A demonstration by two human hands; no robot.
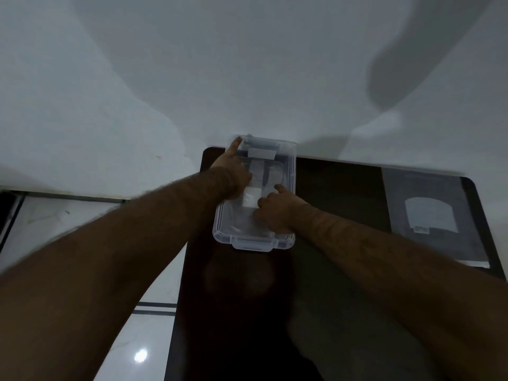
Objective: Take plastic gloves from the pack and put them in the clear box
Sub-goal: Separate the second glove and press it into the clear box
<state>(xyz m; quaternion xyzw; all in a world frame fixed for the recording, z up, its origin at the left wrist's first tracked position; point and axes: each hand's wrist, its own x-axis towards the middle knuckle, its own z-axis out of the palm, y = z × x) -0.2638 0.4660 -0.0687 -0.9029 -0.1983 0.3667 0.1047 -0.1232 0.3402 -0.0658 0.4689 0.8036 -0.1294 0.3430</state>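
A dark, smooth desk [330, 188] is seen pushed against a plain pale wall [165, 64], with glossy white floor tiles [143, 339] to its left and a flat, translucent pack [431, 215] of plastic gloves lying well apart at its right end. The clear box [290, 166], a rounded rectangular tub of transparent plastic with a latch tab on its near edge, is set at the desk's far edge against the wall. Its inside is partly hidden by both forearms: the left hand [233, 174] is spread open with a finger along the far left corner, while the right hand [272, 210] is loosely curled over folded whitish gloves [251, 200] inside, though whether they are actually pinched cannot be told.
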